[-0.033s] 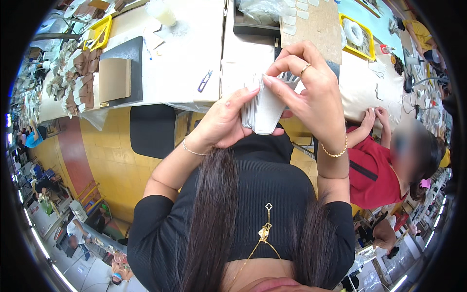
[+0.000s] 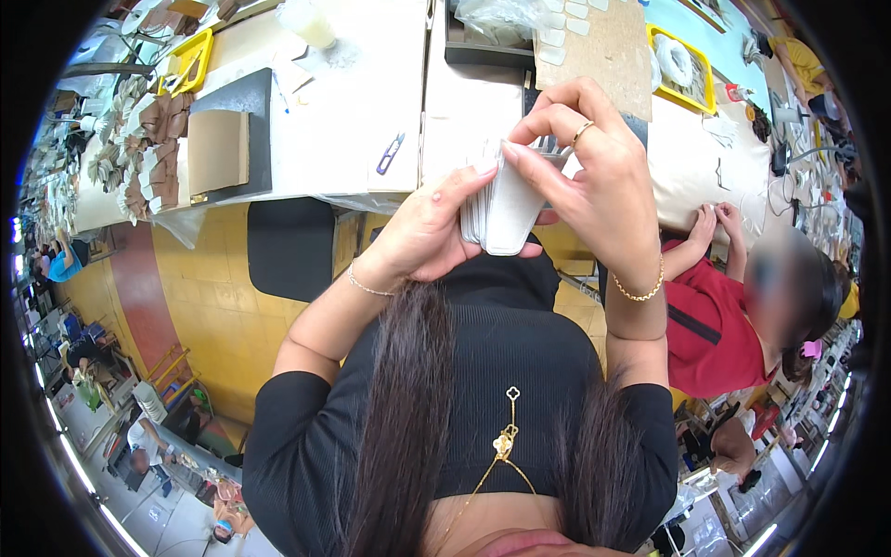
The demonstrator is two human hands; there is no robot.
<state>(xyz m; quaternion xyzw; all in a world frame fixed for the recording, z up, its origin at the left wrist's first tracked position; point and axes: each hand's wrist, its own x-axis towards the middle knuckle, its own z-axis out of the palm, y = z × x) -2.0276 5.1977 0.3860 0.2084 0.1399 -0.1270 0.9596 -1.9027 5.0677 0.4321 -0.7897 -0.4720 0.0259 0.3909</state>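
Note:
In my left hand (image 2: 429, 223) is a stack of thin, pale flat pieces (image 2: 509, 215) with rounded corners, held upright on edge above my lap. The left thumb presses the stack's side, and other fingers support it from below and behind. My right hand (image 2: 594, 167) is closed in a pinch at the upper edge of the front pieces, thumb against index finger. How many pieces it pinches is hidden. Thread snips (image 2: 391, 154) with a purple handle lie on the table to the left of the stack.
Beyond my hands stand a dark tray (image 2: 492, 58) with plastic bags and a brown board (image 2: 594, 56) bearing several pale pieces. A yellow basket (image 2: 707, 91) is at the far right. Left are a black board (image 2: 263, 139) and brown pieces (image 2: 165, 121). A co-worker in red (image 2: 715, 334) sits at right.

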